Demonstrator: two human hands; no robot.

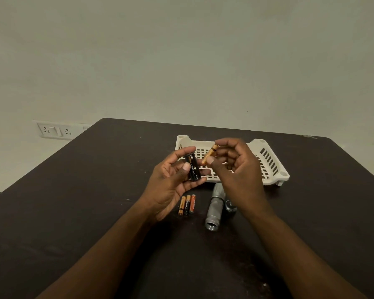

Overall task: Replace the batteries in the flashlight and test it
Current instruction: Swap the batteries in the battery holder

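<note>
My left hand (171,182) holds a black battery holder (193,167) upright, with a black and copper battery seated in it. Just to its right, my right hand (235,169) pinches a single copper-topped battery (209,154) between thumb and fingers, tilted, a short way from the holder. On the table below lie three loose batteries (187,205) side by side. The grey flashlight body (214,207) lies open-ended toward me, partly hidden under my right wrist. Its dark end cap (231,206) sits just to the right of it.
A white slotted plastic basket (270,162) stands behind my hands on the dark table (95,190). The table's far edge meets a pale wall, where a white socket panel (56,130) sits at the left.
</note>
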